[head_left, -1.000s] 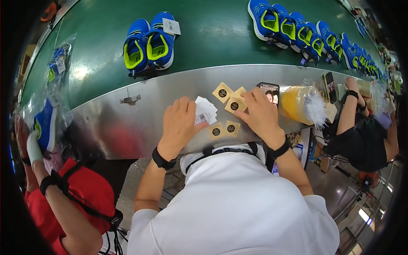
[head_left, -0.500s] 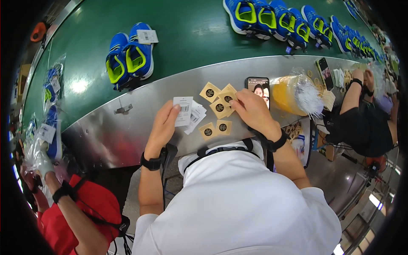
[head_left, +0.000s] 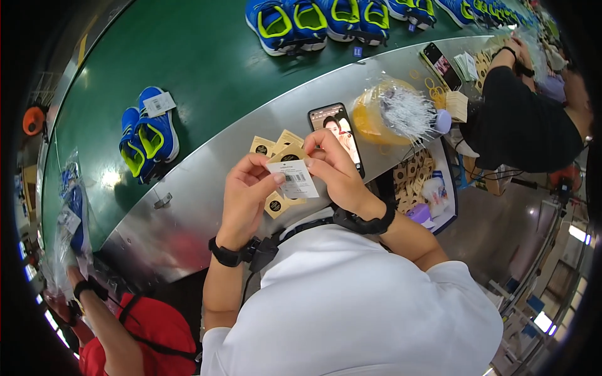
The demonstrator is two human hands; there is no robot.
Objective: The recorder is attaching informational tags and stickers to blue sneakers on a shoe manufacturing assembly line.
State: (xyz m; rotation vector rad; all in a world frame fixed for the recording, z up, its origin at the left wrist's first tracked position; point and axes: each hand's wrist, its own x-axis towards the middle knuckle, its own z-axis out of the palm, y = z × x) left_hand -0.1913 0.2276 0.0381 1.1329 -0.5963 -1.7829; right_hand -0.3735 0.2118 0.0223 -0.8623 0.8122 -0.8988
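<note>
Head view; clock directions taken from the white tag, 12 at the top.

White tag (head_left: 298,183): near picture centre, raised over the metal ledge (head_left: 150,235), tilted, printed face up. Left hand (head_left: 244,195), 9 o'clock: thumb across the tag's front, grip closed on its left edge. Right hand (head_left: 340,174), 3 o'clock: thumb and finger pinching the upper right corner. A tan card (head_left: 289,153) with a black disc shows just beyond the tag at 12; cannot tell whether the right pinch also takes it in.

Loose tan cards (head_left: 261,146) at 10–11 o'clock, another at 7. Phone (head_left: 339,119), screen lit, 1 o'clock, partly behind the right hand. Yellow roll (head_left: 369,120) with white strands (head_left: 409,116) at 2; second phone (head_left: 441,66) farther along 2. Box (head_left: 416,182) of tan cards, 3 o'clock, below ledge level.

Green belt (head_left: 207,69): tagged pair of blue sneakers (head_left: 148,136) at 10; sneaker row (head_left: 316,25) from 12 to 2. Co-worker in red (head_left: 153,332), 7–8 o'clock.
</note>
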